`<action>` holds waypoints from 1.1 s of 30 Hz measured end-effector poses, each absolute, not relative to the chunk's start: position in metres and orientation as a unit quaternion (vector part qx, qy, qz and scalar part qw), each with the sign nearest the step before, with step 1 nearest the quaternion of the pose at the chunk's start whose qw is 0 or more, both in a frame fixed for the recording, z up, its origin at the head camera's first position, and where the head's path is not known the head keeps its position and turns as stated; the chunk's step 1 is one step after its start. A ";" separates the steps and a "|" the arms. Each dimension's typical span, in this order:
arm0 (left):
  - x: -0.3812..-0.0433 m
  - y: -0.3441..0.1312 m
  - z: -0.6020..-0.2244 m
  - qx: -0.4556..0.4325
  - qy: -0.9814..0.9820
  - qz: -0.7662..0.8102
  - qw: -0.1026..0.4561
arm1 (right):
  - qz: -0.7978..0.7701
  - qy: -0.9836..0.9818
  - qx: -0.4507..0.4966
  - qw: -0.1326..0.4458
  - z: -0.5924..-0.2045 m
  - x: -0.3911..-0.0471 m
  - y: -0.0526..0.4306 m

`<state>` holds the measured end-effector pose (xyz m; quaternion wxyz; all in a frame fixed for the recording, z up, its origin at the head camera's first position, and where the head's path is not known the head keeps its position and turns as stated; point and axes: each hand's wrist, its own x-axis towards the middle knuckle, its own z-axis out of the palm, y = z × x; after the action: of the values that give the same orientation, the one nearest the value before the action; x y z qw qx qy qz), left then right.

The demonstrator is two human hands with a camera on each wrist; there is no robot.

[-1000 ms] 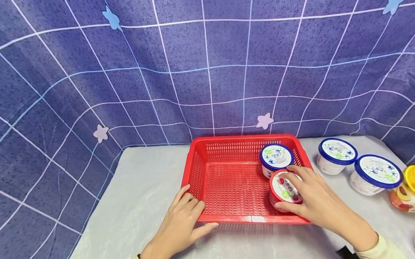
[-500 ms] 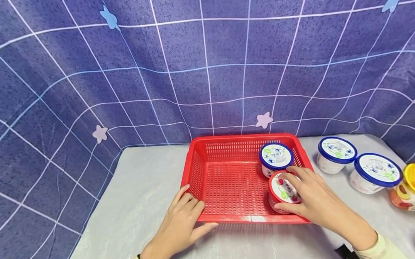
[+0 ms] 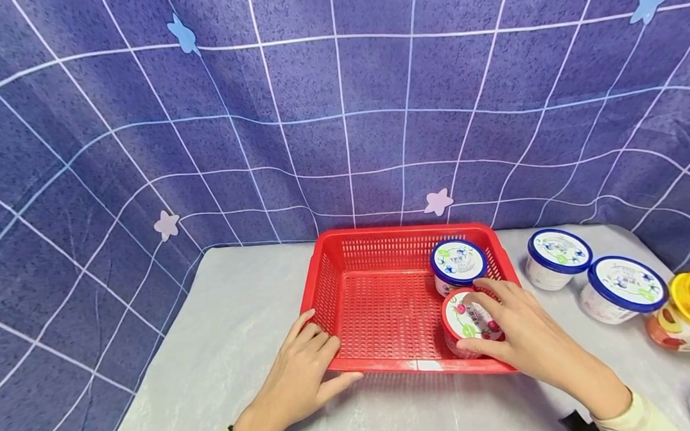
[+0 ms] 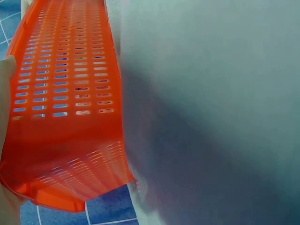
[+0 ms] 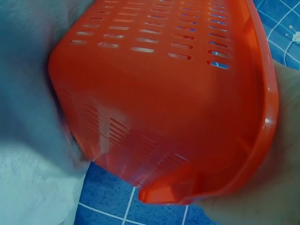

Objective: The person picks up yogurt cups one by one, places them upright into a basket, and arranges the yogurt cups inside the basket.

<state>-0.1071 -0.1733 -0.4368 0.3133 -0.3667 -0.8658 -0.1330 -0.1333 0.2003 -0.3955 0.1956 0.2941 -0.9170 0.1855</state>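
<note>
The basket (image 3: 384,316) is free at left; two tubs (image 3: 459,262) (image 3: 464,319), perhaps touching, block its right.

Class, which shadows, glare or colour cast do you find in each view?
Head: white glare on the front rim of the red basket; left wrist: broad dark shadow across the tabletop, bluish cast; right wrist: bluish cast, small highlight on the basket's rim.

A nook screened by star-patterned blue cloth (image 3: 376,137), hung behind and beside a pale grey surface (image 3: 233,297); whether home, lab or studio cannot be told.
</note>
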 end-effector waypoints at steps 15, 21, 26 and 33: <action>-0.107 -0.175 -0.439 -0.364 -0.863 -0.136 0.322 | 0.193 -0.916 0.291 0.199 -0.393 -0.116 0.211; -0.107 -0.175 -0.438 -0.366 -0.860 -0.138 0.327 | 0.192 -0.916 0.283 0.211 -0.390 -0.110 0.220; -0.108 -0.174 -0.438 -0.364 -0.863 -0.137 0.323 | 0.210 -0.904 0.300 0.221 -0.389 -0.105 0.227; -0.109 -0.173 -0.437 -0.369 -0.860 -0.138 0.326 | 0.204 -0.913 0.277 0.220 -0.386 -0.094 0.238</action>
<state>-0.1093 -0.1732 -0.4373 0.3259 -0.3687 -0.8595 -0.1380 -0.0942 0.2377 -0.3859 0.2203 0.2773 -0.9126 0.2043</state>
